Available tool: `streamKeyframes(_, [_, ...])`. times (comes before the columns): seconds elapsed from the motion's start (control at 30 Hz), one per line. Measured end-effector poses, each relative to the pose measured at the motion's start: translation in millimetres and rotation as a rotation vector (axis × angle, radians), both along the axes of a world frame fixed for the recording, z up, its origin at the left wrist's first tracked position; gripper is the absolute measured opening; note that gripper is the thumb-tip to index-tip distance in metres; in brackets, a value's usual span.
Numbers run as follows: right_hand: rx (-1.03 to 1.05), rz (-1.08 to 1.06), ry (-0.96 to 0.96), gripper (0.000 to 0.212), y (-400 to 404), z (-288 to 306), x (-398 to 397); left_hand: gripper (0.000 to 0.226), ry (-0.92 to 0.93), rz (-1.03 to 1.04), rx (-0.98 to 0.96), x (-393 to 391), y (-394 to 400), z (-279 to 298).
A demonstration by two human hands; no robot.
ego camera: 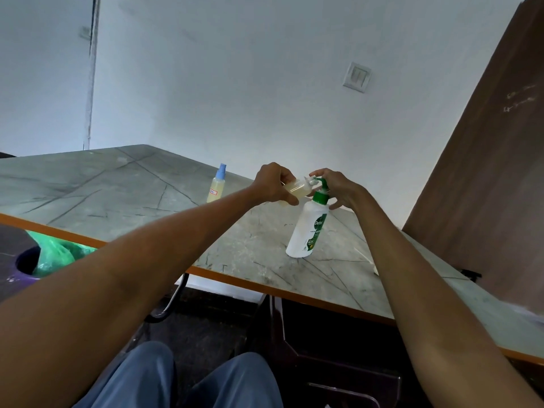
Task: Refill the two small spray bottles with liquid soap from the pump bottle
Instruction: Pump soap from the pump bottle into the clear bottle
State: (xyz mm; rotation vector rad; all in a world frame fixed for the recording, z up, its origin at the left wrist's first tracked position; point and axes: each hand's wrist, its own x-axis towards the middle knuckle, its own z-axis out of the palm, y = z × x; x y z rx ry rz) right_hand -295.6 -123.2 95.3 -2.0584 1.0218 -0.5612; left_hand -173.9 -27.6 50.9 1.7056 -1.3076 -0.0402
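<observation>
- Pump bottle [304, 231]: white body, green pump head and green label; stands upright on the table [123, 184], near its front orange edge, right of centre.
- Small bottle [297, 188]: clear, pale yellow liquid inside, cap off; held tilted on its side above the table, its open neck right at the green pump spout.
- Left hand [272, 184]: fingers and thumb wrapped round the small bottle, holding it in the air.
- Right hand [338, 187]: on top of the pump head, fingers curled over it; whether it is pressing down, cannot tell.
- Second spray bottle [217, 185]: blue spray cap on, yellowish contents, small label; stands upright further back on the table, left of the hands, apart from them.
- Table top: grey, marble-pattern, scratched.
- Left, below the table edge: a bin [28, 266] with a green bag [56, 251].
- Right edge: brown wooden panel [485, 172]; a wall switch [356, 77] behind.
</observation>
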Motion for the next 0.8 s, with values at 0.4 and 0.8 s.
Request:
streamKeyframes(0.4, [-0.003,-0.013,0.021,0.031,-2.1,-0.7,0.2,0.052,0.03,-0.004,0.002,0.2,-3.6,-5.7])
streamKeyframes(0.8, [-0.009,-0.02,0.036,0.021,-2.1,-4.7,-0.8,0.051,-0.012,-0.011,0.011,3.1,-5.1,-6.0])
